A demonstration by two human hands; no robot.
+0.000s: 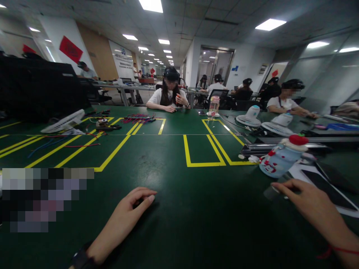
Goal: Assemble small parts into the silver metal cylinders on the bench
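Note:
My left hand rests on the green tabletop, fingers loosely bent and the thumb a little apart from them, with nothing visible between. At the right, my right hand pinches a small translucent greyish piece between thumb and fingers; its exact kind is unclear. Just beyond that hand stands a light blue bottle with a red-topped cover and a cartoon figure. Beside the bottle lie white paper and a dark flat device.
Yellow tape lines mark the table. Wire bundles and a white fan lie at the far left. Metal rails, more fans and a pink-capped bottle stand right. A person sits opposite.

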